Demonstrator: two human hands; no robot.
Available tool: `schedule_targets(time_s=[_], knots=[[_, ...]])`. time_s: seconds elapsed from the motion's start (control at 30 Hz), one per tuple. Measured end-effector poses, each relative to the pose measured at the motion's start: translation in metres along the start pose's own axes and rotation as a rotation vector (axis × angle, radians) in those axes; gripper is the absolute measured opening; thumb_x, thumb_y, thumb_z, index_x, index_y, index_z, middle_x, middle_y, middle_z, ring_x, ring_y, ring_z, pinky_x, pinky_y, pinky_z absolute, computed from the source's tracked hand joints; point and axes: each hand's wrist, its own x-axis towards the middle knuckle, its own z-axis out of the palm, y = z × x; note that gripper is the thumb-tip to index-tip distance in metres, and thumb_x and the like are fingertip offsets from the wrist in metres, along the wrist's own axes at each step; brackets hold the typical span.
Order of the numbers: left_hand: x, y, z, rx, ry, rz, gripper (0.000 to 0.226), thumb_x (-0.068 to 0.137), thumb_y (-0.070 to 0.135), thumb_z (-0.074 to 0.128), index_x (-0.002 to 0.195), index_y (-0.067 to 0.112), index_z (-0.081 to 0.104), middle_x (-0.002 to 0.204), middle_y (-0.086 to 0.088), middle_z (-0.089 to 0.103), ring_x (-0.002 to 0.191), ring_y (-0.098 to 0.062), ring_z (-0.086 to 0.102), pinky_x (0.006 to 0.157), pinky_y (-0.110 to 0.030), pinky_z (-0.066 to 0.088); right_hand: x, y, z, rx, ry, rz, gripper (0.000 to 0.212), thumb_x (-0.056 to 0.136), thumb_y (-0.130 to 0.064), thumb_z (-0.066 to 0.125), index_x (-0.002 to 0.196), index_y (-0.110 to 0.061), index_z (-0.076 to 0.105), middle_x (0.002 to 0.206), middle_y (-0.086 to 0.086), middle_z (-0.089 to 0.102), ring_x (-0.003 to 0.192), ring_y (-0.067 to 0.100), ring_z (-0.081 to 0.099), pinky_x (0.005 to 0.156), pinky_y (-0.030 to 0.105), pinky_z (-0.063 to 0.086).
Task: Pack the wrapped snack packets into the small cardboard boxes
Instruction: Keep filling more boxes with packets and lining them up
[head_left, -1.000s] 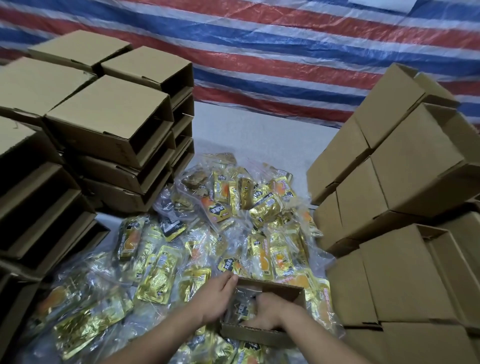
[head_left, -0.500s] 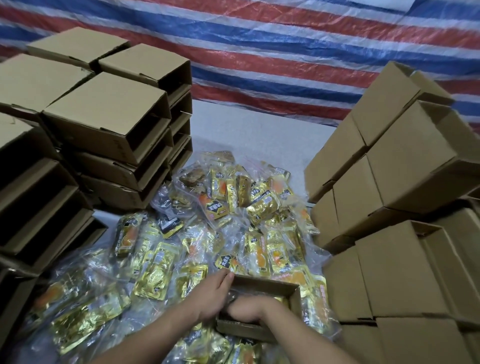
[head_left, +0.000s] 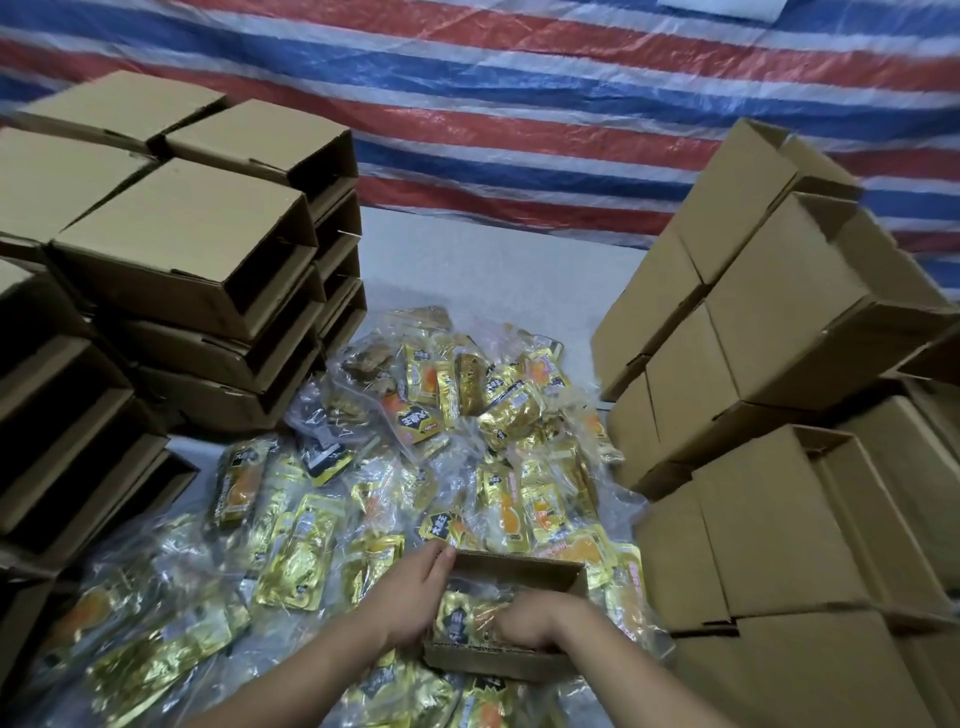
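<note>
Box stacks (head_left: 182, 270) wall the left, box stacks (head_left: 779, 364) wall the right. Between them a packet pile (head_left: 441, 467) covers the floor. Bare floor (head_left: 483, 260) only at the far end, by the tarp (head_left: 519, 104). Open box (head_left: 514, 571) sits on the pile near front, both hands crowding it.

both hands in the open box (head_left: 511, 660): left hand (head_left: 415, 597) against its left wall, right hand (head_left: 530, 621) pressing a packet (head_left: 462, 618) inside; packet heap (head_left: 467, 457) behind the box.

Two hands (head_left: 415, 597); dozens of packets (head_left: 498, 415); many boxes (head_left: 182, 244).
</note>
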Motion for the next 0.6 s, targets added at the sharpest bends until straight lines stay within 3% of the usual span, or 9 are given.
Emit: schedule_targets(time_s=[0.07, 0.13, 0.2, 0.3, 0.4, 0.5, 0.57, 0.6], knots=[[-0.001, 0.002, 0.000, -0.007, -0.006, -0.002, 0.036, 0.105, 0.052, 0.027, 0.114, 0.032, 0.056, 0.107, 0.013, 0.064, 0.099, 0.000, 0.058, 0.082, -0.024, 0.044, -0.003, -0.001, -0.001, 0.054, 0.061, 0.002, 0.052, 0.102, -0.040, 0.040, 0.136, -0.003, 0.055, 0.136, 0.015, 0.058, 0.113, 0.028, 0.060, 0.092, 0.033, 0.047], [0.000, 0.006, -0.001, -0.019, -0.002, -0.004, 0.034, 0.106, 0.050, 0.028, 0.112, 0.032, 0.056, 0.105, 0.014, 0.064, 0.096, 0.004, 0.057, 0.077, -0.018, 0.041, 0.000, -0.003, -0.002, 0.076, 0.111, -0.036, 0.042, 0.101, -0.037, 0.044, 0.120, -0.004, 0.063, 0.114, 0.011, 0.067, 0.089, 0.024, 0.062, 0.074, 0.029, 0.047], [-0.001, 0.007, 0.001, -0.016, -0.005, 0.000, 0.034, 0.106, 0.048, 0.028, 0.112, 0.031, 0.057, 0.104, 0.013, 0.064, 0.096, 0.004, 0.057, 0.075, -0.016, 0.040, 0.001, -0.005, 0.002, 0.112, 0.137, -0.100, 0.033, 0.101, -0.034, 0.041, 0.105, -0.010, 0.063, 0.093, 0.006, 0.063, 0.076, 0.021, 0.058, 0.069, 0.029, 0.045], [-0.002, 0.006, 0.002, -0.004, -0.026, -0.005, 0.032, 0.106, 0.048, 0.028, 0.110, 0.033, 0.055, 0.102, 0.014, 0.063, 0.095, 0.003, 0.058, 0.073, -0.014, 0.039, -0.006, -0.003, 0.008, 0.161, 0.180, -0.189, 0.034, 0.101, -0.035, 0.041, 0.110, -0.012, 0.064, 0.091, 0.004, 0.062, 0.076, 0.019, 0.057, 0.063, 0.026, 0.043], [0.000, 0.007, 0.000, -0.037, -0.054, -0.026, 0.033, 0.106, 0.049, 0.028, 0.111, 0.032, 0.056, 0.103, 0.011, 0.066, 0.095, 0.000, 0.060, 0.074, -0.016, 0.042, -0.020, 0.004, 0.003, 0.191, 0.371, -0.258, 0.030, 0.098, -0.035, 0.046, 0.101, -0.016, 0.068, 0.088, 0.000, 0.068, 0.072, 0.017, 0.061, 0.055, 0.024, 0.042], [0.006, 0.008, -0.004, -0.086, -0.077, -0.044, 0.034, 0.106, 0.049, 0.029, 0.115, 0.030, 0.056, 0.109, 0.010, 0.065, 0.101, -0.003, 0.059, 0.081, -0.021, 0.043, -0.040, 0.012, -0.020, 0.241, 0.641, -0.342, 0.021, 0.094, -0.040, 0.049, 0.088, -0.026, 0.064, 0.083, -0.009, 0.065, 0.074, 0.008, 0.062, 0.065, 0.028, 0.053], [0.007, 0.009, -0.005, -0.064, -0.074, -0.040, 0.034, 0.106, 0.048, 0.028, 0.118, 0.030, 0.054, 0.112, 0.011, 0.062, 0.103, -0.001, 0.056, 0.082, -0.021, 0.040, -0.047, 0.021, -0.037, 0.149, 0.757, -0.397, 0.022, 0.092, -0.043, 0.052, 0.106, -0.030, 0.063, 0.103, -0.012, 0.063, 0.095, 0.007, 0.060, 0.085, 0.034, 0.054], [0.007, 0.010, -0.006, -0.055, -0.072, -0.040, 0.033, 0.106, 0.048, 0.028, 0.118, 0.031, 0.053, 0.112, 0.011, 0.061, 0.103, 0.000, 0.055, 0.080, -0.020, 0.039, -0.048, 0.026, -0.045, 0.057, 0.743, -0.397, 0.035, 0.092, -0.043, 0.054, 0.123, -0.028, 0.059, 0.118, -0.010, 0.060, 0.109, 0.010, 0.057, 0.096, 0.036, 0.050]])
